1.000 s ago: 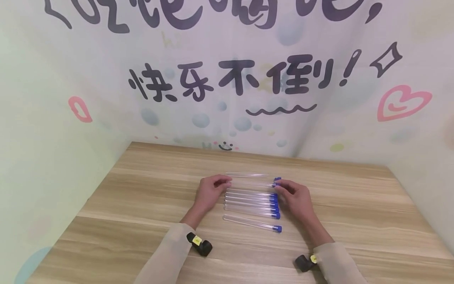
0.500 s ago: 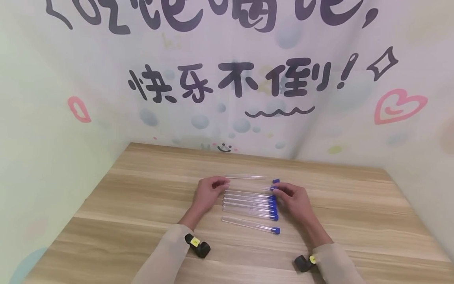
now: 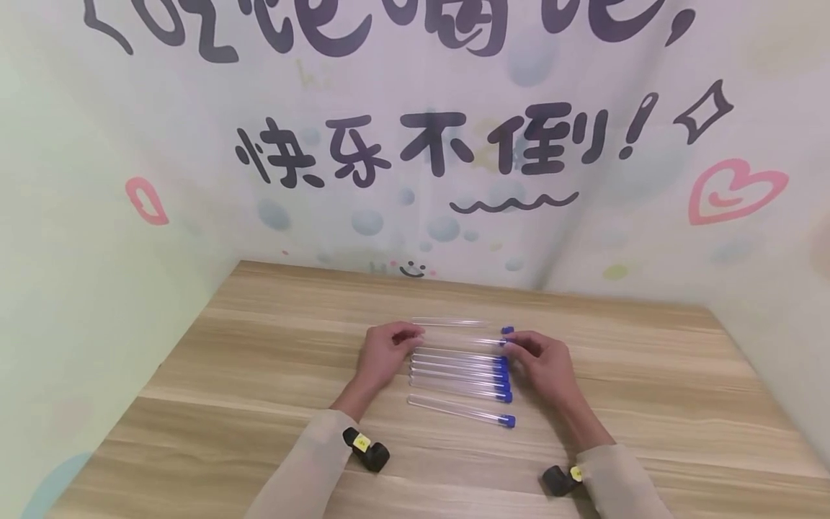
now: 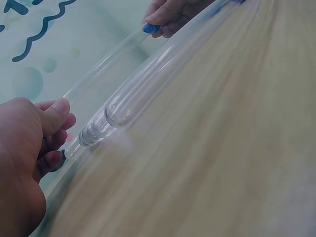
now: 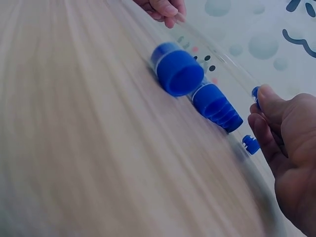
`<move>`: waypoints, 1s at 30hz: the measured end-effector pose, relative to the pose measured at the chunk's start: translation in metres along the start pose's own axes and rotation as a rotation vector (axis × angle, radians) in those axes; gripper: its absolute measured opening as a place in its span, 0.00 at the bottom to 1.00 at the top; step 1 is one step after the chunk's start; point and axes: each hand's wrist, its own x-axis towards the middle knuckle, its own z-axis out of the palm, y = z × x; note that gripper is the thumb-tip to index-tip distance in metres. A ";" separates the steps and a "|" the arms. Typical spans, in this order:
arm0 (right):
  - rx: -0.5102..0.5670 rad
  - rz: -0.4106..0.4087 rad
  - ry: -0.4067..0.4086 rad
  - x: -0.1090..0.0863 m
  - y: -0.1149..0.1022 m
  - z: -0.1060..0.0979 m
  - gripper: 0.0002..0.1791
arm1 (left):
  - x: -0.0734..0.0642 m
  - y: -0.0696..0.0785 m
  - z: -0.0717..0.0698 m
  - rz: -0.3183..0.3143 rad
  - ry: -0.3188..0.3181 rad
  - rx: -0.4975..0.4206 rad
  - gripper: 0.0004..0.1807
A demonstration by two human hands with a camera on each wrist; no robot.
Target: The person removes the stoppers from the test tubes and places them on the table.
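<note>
My left hand (image 3: 384, 352) pinches the rounded end of a clear test tube (image 4: 106, 64) between thumb and fingers. At the tube's other end, my right hand (image 3: 546, 366) pinches its blue cap (image 4: 151, 28). This tube is held raised above the others, as both wrist views show. Nearer me, several capped test tubes (image 3: 457, 373) lie side by side in a row, blue caps to the right. Behind the held tube lies an uncapped test tube (image 3: 447, 321), with a loose blue cap (image 3: 508, 329) off its right end.
One more capped test tube (image 3: 460, 411) lies slightly slanted in front of the row. Everything rests on a wood-grain table (image 3: 259, 404). A printed cloth backdrop (image 3: 363, 238) rises behind the table's far edge. Black wrist cameras (image 3: 372, 455) sit at both sleeves.
</note>
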 end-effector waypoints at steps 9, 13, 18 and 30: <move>-0.003 -0.016 0.053 0.000 -0.001 0.000 0.15 | 0.001 0.003 0.001 -0.015 0.051 0.005 0.07; -0.019 0.010 0.078 0.001 0.002 -0.002 0.16 | 0.002 0.003 -0.001 -0.033 0.090 -0.011 0.08; -0.033 0.001 0.085 0.003 0.006 -0.003 0.18 | 0.002 0.002 -0.002 -0.058 0.094 -0.019 0.08; -0.105 -0.019 0.127 0.004 0.009 -0.003 0.15 | 0.005 0.000 0.002 -0.106 0.077 0.051 0.08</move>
